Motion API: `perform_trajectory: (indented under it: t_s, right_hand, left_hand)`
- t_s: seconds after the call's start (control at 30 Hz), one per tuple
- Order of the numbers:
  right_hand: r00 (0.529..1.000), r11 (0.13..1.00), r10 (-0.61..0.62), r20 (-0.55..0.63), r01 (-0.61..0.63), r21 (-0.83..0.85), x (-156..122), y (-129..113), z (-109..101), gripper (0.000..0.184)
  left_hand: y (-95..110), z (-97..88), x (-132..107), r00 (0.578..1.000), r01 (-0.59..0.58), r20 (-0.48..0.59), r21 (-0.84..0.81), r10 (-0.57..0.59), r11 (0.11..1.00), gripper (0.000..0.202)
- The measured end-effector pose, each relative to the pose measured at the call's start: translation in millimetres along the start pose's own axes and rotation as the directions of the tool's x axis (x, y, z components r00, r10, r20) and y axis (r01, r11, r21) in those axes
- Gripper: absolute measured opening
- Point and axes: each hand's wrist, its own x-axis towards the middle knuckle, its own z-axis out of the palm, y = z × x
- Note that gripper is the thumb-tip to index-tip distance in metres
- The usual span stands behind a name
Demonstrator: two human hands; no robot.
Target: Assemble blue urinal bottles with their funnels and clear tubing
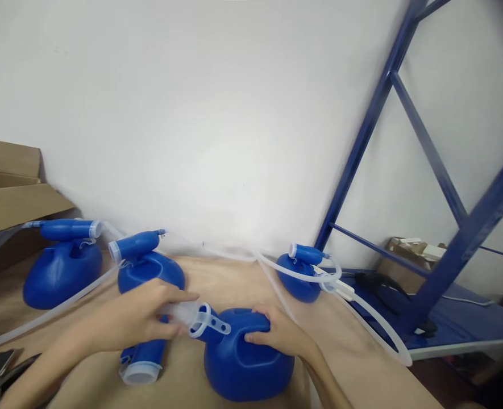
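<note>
A blue plastic bottle stands on the brown table right in front of me. My right hand rests on its top and grips the handle. My left hand is closed around a translucent white cap piece at the bottle's neck, whose ring and tab stick out to the right. Under my left hand lies a blue tube part with a white rim.
Three more blue bottles with clear hoses stand behind: far left, centre left and right. Cardboard boxes sit at left. A blue metal rack rises at right, with a dark blue shelf below it.
</note>
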Motion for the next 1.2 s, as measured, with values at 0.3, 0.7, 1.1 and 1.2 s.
perform_trajectory:
  t_s: [0.3, 0.7, 1.1, 1.2]
  right_hand:
    - [0.993, 1.0, 0.025, -0.112, -0.023, 0.02, -8, -1, 8, 0.034]
    - [0.982, 0.993, 0.096, -0.162, -0.106, -0.057, -10, -6, 13, 0.039]
    - [0.971, 0.985, 0.138, -0.195, -0.154, -0.07, -19, -7, 15, 0.046]
    - [0.974, 0.987, 0.135, -0.181, -0.148, -0.057, -21, -4, 16, 0.046]
  left_hand:
    - [6, 33.3, 16, 0.988, -0.01, 0.149, -0.123, 0.028, 0.992, 0.062]
    - [-3, 45.9, 22, 0.965, 0.224, 0.213, -0.349, -0.156, 0.91, 0.079]
    - [-28, 32.1, 24, 0.937, 0.249, 0.346, -0.596, -0.036, 0.764, 0.06]
    - [-40, 45.7, 35, 0.922, 0.268, 0.375, -0.798, 0.096, 0.539, 0.06]
